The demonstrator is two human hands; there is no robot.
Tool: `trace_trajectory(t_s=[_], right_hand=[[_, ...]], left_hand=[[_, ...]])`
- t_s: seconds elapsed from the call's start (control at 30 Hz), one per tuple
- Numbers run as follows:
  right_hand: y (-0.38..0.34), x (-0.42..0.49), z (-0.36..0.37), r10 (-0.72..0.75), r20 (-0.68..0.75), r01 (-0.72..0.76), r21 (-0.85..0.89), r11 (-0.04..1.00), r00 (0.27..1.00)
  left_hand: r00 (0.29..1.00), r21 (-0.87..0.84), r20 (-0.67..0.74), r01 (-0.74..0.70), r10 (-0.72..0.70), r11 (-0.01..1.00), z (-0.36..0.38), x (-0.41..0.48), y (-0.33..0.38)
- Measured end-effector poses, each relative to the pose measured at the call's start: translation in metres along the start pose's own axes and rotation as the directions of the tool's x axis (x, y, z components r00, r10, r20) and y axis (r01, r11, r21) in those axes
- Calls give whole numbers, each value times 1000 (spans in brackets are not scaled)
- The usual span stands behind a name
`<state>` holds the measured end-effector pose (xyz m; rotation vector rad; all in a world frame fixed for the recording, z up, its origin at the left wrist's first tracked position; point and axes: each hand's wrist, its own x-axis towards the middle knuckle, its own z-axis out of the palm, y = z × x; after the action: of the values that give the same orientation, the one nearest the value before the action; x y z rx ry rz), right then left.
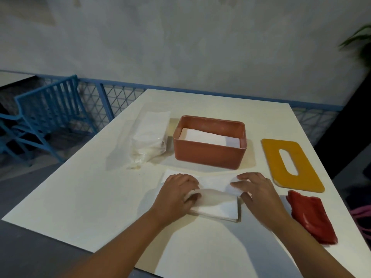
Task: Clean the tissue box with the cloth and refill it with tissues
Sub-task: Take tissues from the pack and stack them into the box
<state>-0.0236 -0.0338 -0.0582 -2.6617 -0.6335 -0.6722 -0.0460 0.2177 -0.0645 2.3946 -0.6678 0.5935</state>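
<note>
Refill under way, not finished. Tissue box (208,157), terracotta, open-topped, stands mid-desk with a low layer of white tissues (208,137) already lying flat inside; plenty of wall shows above that layer, so there is room for more. Its yellow slotted lid (307,173) lies flat on the desk (100,197) to the right of the box, apart from it, not yet refitted. Red cloth (313,215) lies crumpled near the right desk edge, just below the lid, with no hand on it; judging by that, the wiping step looks over, though how clean the box is cannot be told at this sharpness. Clear plastic pack (150,137) of spare tissues lies left of the box, close beside it. Nearer the person, a tissue stack (216,209) sits on the desk with its top sheets lifted and folded over. Left hand (178,191) curls round the folded left end, thumb tucked under, gripping it. Right hand (255,189) rests on the right end with fingers fairly straight, pressing rather than clasping. Left to do, as I judge it: move this stack into the box, then put the lid on.
</note>
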Motion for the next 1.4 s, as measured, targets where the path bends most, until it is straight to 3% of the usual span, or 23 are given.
trace_trajectory(t_s=[0.1,0.23,0.4,0.53,0.6,0.67,0.7,0.77,0.83,0.93,1.03,1.13,1.17,1.27,1.4], right_hand=[[-5,10,-6,39,-34,-35,116,993,999],[-19,22,-14,13,-68,-2,159,987,998],[-38,26,-16,-135,-57,140,99,985,989],[-49,17,-11,-211,68,200,139,970,975],[-52,15,-10,-143,200,116,141,983,969],[-54,16,-8,-37,359,5,92,996,933],[-54,16,-5,-35,351,13,64,998,936],[-55,21,-1,-50,236,58,-27,998,970],[-58,28,1,22,156,-9,-82,997,988],[-80,41,7,131,96,-130,-20,991,987],[-97,46,25,121,196,-118,-31,993,973],[-101,38,36,182,479,-152,-103,983,859],[-97,32,37,183,512,-137,-126,982,839],[-82,17,33,191,509,-135,-145,980,840],[-59,8,17,289,528,-236,-166,957,799]], left_hand=[[986,-83,-124,101,-111,991,-12,11,-9],[958,-194,-150,212,-243,958,-29,21,-25],[895,-297,9,429,-447,853,-40,21,-40],[820,-302,188,572,-540,763,-41,13,-54],[797,-290,265,603,-543,743,-44,10,-55],[787,-268,294,613,-542,744,-48,9,-55],[785,-265,290,616,-548,742,-51,10,-55],[797,-261,214,603,-564,754,-55,14,-55],[834,-175,45,549,-550,817,-56,20,-50],[918,-36,-71,388,-389,921,-49,34,-27],[961,96,104,245,-255,965,-25,43,0],[910,199,304,230,-283,953,-2,30,-2],[885,240,344,242,-315,940,0,23,-7],[827,339,419,239,-374,910,-6,10,-19],[812,319,412,295,-412,901,-20,4,-33]])
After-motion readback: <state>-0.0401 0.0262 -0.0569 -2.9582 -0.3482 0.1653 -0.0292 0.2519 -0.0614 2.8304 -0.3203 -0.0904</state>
